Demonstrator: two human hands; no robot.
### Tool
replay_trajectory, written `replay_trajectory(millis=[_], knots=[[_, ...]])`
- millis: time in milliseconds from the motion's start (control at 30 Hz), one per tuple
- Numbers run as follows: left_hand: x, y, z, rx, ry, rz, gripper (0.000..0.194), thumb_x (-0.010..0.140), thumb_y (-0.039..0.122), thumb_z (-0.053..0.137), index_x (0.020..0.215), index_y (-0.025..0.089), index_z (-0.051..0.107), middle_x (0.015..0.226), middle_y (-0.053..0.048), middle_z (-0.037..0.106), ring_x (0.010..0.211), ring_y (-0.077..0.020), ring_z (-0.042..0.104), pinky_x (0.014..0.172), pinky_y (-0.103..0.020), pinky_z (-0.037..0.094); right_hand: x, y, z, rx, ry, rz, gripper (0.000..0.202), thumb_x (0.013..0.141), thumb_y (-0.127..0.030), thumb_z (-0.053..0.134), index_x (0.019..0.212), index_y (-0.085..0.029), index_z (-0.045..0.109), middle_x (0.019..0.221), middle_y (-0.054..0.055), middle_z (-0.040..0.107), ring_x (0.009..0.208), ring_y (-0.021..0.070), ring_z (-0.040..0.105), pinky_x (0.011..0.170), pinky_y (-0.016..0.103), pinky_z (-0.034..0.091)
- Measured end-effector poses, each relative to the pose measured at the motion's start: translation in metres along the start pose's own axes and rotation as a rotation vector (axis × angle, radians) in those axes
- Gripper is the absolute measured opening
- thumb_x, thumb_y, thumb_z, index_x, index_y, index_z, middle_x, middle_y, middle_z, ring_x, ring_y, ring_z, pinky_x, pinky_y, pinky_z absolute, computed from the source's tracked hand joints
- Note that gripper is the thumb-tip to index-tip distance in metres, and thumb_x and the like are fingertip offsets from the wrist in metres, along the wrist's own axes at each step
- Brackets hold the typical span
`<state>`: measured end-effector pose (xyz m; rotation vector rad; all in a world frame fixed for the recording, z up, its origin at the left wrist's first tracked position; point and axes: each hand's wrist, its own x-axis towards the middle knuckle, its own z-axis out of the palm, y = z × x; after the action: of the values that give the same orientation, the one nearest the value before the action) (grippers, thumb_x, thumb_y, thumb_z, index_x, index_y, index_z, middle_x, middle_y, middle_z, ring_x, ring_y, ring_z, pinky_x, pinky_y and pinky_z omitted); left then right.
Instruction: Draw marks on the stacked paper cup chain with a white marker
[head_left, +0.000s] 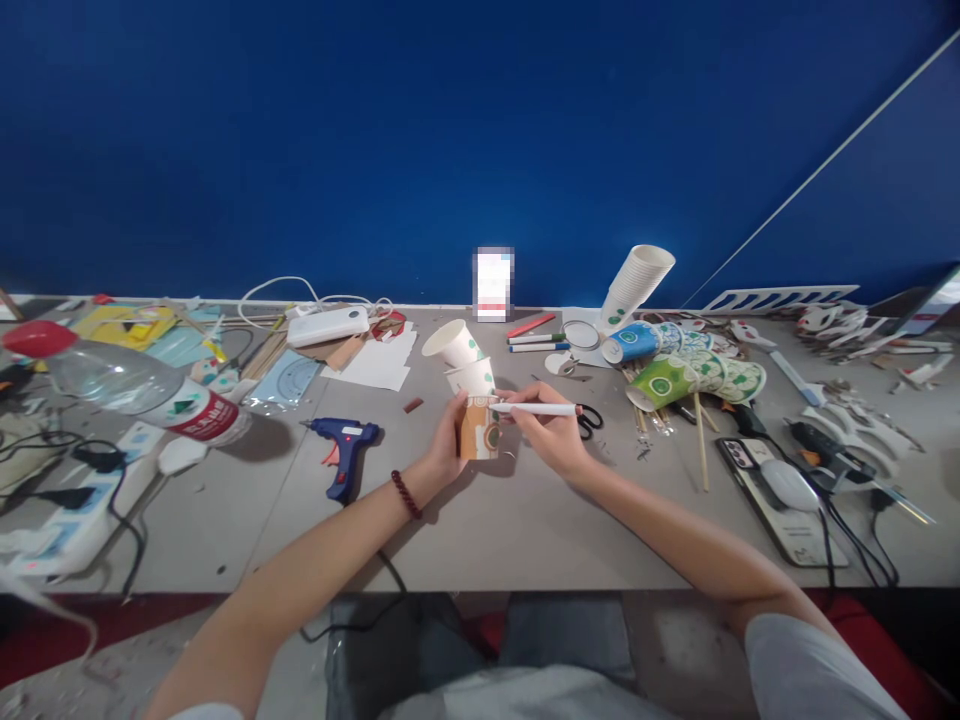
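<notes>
My left hand (448, 440) is closed around an orange-brown patterned paper cup (480, 440), from which white paper cups (461, 350) with green marks rise in a bent, tilted column. In my right hand (553, 432) is a slim white marker (546, 409), gripped between thumb and fingers. The marker lies almost level, its left end at the upper part of the orange-brown cup; whether the tip touches the cup is too small to tell. A small brown piece (412, 405) rests on the table, left of the cups.
A blue glue gun (345, 445) lies left, near a large plastic bottle (172, 395). Black-handled scissors (591, 420) are right of my right hand. Beyond stand a tall cup stack (637, 285) and a bright phone-like screen (493, 285). A green cup (660, 385) and a phone (780, 500) lie right.
</notes>
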<state>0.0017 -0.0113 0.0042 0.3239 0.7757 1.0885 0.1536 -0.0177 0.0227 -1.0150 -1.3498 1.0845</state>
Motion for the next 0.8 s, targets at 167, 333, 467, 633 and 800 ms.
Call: replay_trajectory(millis=[167, 333, 467, 633, 800], knots=[[0.0007, -0.0007, -0.0023, -0.002, -0.041, -0.003, 0.034, 0.083, 0.048, 0.064, 0.085, 0.015, 0.069, 0.071, -0.005, 0.072, 0.058, -0.0174, 0.065, 0.057, -0.028, 0.050, -0.0002, -0.0015, -0.0004, -0.008, -0.003, -0.009, 0.010, 0.076, -0.027, 0.069, 0.072, -0.024, 0.060, 0.074, 0.002, 0.073, 0.108, 0.0310, 0.074, 0.075, 0.036, 0.060], [0.0022, -0.0018, -0.0046, 0.005, -0.036, 0.013, 0.036, 0.082, 0.050, 0.065, 0.085, 0.015, 0.069, 0.071, -0.005, 0.072, 0.058, -0.0172, 0.065, 0.058, -0.029, 0.050, -0.0020, -0.0057, -0.0016, -0.034, -0.068, -0.036, 0.010, 0.075, -0.020, 0.065, 0.067, -0.025, 0.060, 0.065, 0.001, 0.071, 0.114, 0.0331, 0.071, 0.089, 0.043, 0.057], [0.0026, -0.0020, -0.0062, 0.011, -0.032, 0.016, 0.036, 0.082, 0.050, 0.065, 0.086, 0.015, 0.070, 0.072, -0.006, 0.072, 0.059, -0.0181, 0.065, 0.058, -0.030, 0.050, -0.0018, -0.0064, -0.0019, -0.034, -0.074, -0.034, 0.011, 0.076, -0.021, 0.066, 0.067, -0.025, 0.059, 0.064, 0.001, 0.070, 0.115, 0.0332, 0.071, 0.091, 0.045, 0.056], [0.0013, -0.0009, -0.0053, 0.029, -0.053, -0.019, 0.038, 0.083, 0.051, 0.063, 0.088, 0.014, 0.070, 0.072, -0.007, 0.071, 0.059, -0.0189, 0.065, 0.057, -0.030, 0.049, -0.0005, -0.0011, -0.0013, -0.004, -0.019, -0.004, 0.012, 0.078, -0.029, 0.070, 0.073, -0.024, 0.060, 0.074, 0.003, 0.072, 0.110, 0.0327, 0.073, 0.074, 0.037, 0.061], [-0.0002, 0.0000, -0.0024, 0.026, -0.027, -0.022, 0.035, 0.085, 0.048, 0.061, 0.085, 0.014, 0.070, 0.074, -0.007, 0.072, 0.058, -0.0178, 0.065, 0.057, -0.029, 0.051, -0.0008, 0.0032, -0.0015, 0.019, -0.011, -0.002, 0.014, 0.081, -0.032, 0.071, 0.077, -0.024, 0.061, 0.078, 0.004, 0.073, 0.110, 0.0315, 0.073, 0.073, 0.037, 0.064]])
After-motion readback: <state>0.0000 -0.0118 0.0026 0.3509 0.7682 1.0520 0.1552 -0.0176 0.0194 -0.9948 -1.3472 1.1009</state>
